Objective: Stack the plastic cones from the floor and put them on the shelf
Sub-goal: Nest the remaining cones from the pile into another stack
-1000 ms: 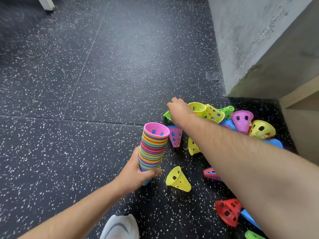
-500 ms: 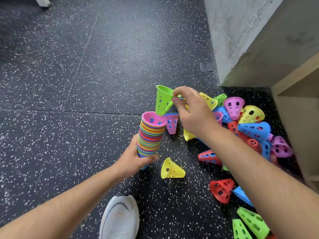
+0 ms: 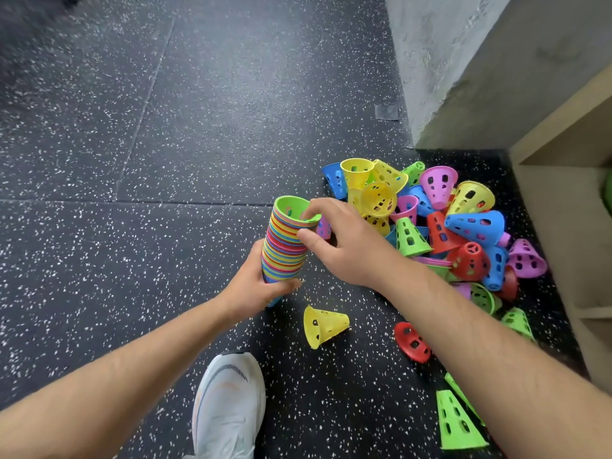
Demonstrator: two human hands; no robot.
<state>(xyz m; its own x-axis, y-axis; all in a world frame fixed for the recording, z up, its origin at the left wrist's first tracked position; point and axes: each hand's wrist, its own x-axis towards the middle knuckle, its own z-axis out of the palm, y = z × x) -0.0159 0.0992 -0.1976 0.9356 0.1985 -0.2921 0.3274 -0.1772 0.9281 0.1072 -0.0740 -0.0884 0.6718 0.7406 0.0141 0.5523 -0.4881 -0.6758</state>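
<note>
My left hand (image 3: pixel 256 282) grips the lower part of a tall stack of many-coloured cones (image 3: pixel 284 251), held wide end up. A green cone (image 3: pixel 293 210) now sits as the top layer of the stack. My right hand (image 3: pixel 344 241) pinches that green cone's rim, thumb outside and fingers over the edge. A heap of loose cones (image 3: pixel 440 223) in yellow, blue, pink, red and green lies on the floor to the right. One yellow cone (image 3: pixel 324 325) lies alone just below the stack.
Dark speckled rubber floor (image 3: pixel 165 160) all around. A concrete wall (image 3: pixel 463 61) rises at upper right, and a wooden shelf unit (image 3: pixel 569 207) stands at the right edge. My white shoe (image 3: pixel 228 405) is at the bottom. More green cones (image 3: pixel 458 422) and a red cone (image 3: pixel 412 341) lie lower right.
My right hand picked a green cone from the heap, carried it left and set it into the top of the stack, which had a pink cone on top before.
</note>
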